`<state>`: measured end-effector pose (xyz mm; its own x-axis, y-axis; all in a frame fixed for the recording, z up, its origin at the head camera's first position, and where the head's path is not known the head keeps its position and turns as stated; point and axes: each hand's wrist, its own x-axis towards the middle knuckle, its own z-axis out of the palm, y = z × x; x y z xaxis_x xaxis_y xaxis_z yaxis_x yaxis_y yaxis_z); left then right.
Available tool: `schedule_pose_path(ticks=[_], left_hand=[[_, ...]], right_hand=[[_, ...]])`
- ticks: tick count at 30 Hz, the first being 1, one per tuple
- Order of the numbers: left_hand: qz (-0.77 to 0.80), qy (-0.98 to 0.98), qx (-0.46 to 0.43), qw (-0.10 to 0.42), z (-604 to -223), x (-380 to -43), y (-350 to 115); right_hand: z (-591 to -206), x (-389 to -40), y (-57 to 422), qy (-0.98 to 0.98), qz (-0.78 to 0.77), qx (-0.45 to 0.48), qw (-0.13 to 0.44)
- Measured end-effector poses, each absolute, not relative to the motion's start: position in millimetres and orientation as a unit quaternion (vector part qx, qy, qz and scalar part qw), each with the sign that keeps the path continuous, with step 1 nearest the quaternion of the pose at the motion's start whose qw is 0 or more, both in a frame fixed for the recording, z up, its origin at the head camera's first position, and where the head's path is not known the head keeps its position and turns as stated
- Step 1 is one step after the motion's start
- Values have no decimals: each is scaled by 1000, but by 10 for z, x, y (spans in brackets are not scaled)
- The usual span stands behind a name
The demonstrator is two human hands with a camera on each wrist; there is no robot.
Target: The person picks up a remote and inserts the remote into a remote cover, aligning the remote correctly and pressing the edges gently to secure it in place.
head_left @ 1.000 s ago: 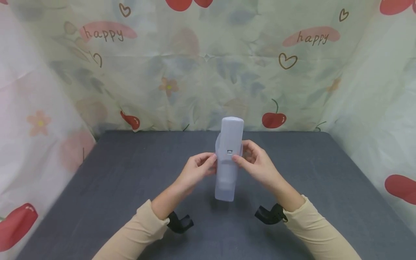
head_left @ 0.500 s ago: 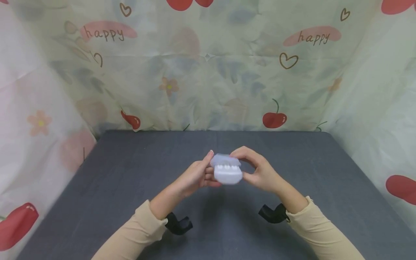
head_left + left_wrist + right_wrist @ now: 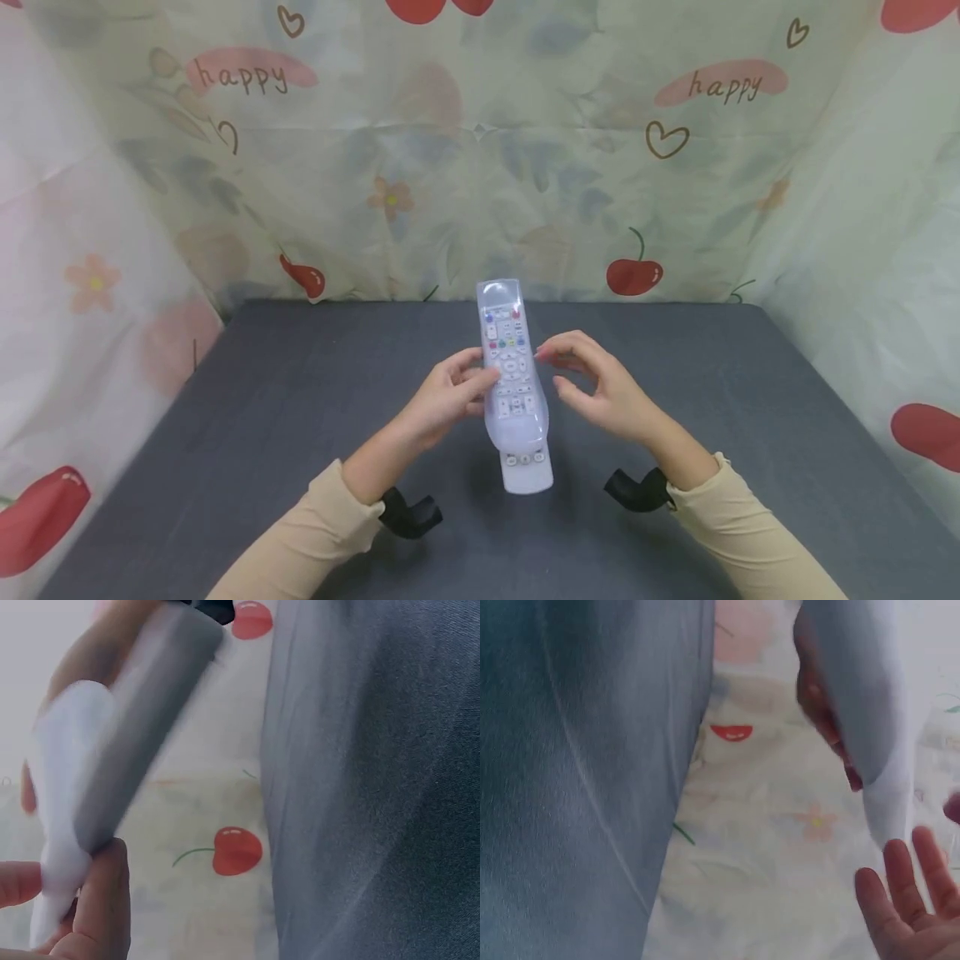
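Note:
A white remote control [image 3: 527, 477] with many small buttons sits partly inside a translucent cover [image 3: 491, 293], its button side up. The remote's lower end sticks out of the cover toward me. My left hand [image 3: 447, 390] pinches the covered remote at its left side, thumb on the front and fingers behind. On the other side, my right hand [image 3: 600, 390] hovers at the edge with fingers loosely bent and nothing held. In the right wrist view, the fingers of that hand [image 3: 907, 900] are spread beside the cover; whether a fingertip touches it is unclear.
A dark grey cloth-covered table [image 3: 300, 433] lies beneath. Patterned curtains [image 3: 480, 167] with cherries and the word "happy" stand at the back and both sides. Black wrist straps [image 3: 411, 512] hang under both forearms.
The remote and cover have been turned over from back to button side, passing an end-on pose. My right hand has come off them, while my left still holds.

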<state>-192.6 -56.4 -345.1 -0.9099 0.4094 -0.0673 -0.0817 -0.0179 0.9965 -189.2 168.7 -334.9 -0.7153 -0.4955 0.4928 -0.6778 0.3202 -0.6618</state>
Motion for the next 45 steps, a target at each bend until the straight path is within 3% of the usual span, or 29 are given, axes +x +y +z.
schedule_pose_path(ticks=[5,9,14,22,27,38,45], left_hand=[[685,691,164,164,-3470,-1895,-553],[675,697,175,168,-3450,-1867,-538],[655,722,165,154,-3429,-1838,-513],[645,742,176,48,-3437,-1806,-437],[644,746,166,32,-3431,-1789,-423],[646,746,161,9,-3428,-1750,-385],[664,738,119,-12,-3453,-1747,-363]], right_hand=[[-3342,-1921,1602,-822,511,248,43],[-3351,-1943,1543,-819,535,208,-4],[-3357,-1915,1495,-818,537,209,15],[-3358,-1876,1475,-818,531,219,20],[-3309,-1889,1524,-824,525,215,18],[-3295,-1873,1518,-849,458,240,105],[-3308,-1820,1460,-867,367,274,195]])
